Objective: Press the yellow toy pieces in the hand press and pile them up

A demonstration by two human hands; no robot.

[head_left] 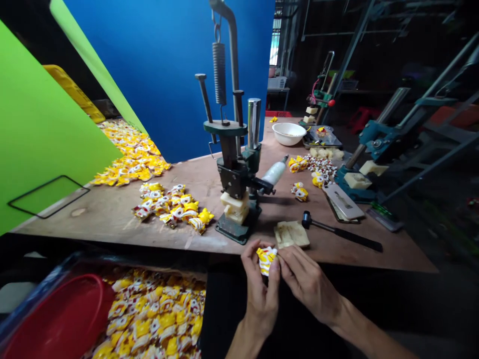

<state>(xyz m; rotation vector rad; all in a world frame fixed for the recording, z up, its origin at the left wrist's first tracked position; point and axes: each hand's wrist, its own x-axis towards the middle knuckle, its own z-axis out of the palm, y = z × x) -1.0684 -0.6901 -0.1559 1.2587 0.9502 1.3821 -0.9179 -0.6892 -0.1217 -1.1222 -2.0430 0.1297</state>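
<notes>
My left hand (258,279) is closed around a small yellow-and-white plastic figure piece (267,260), held at the table's front edge. My right hand (309,279) is pinched at the right side of that piece; whatever lies between its fingertips is hidden. Just beyond the hands rests a pale, worn block (292,234). A hammer (337,232) with a black handle lies to its right. Behind and to the left stands a green hand press (235,174) with a cream-coloured mould block (235,207) in it.
Similar figure pieces are heaped left of the press (174,204), by the green panel (130,154), and in a bin (153,314) below with a red basin (60,319). Rightward are a phone (343,202), a second press (368,164), a bottle (275,172) and a white bowl (289,133).
</notes>
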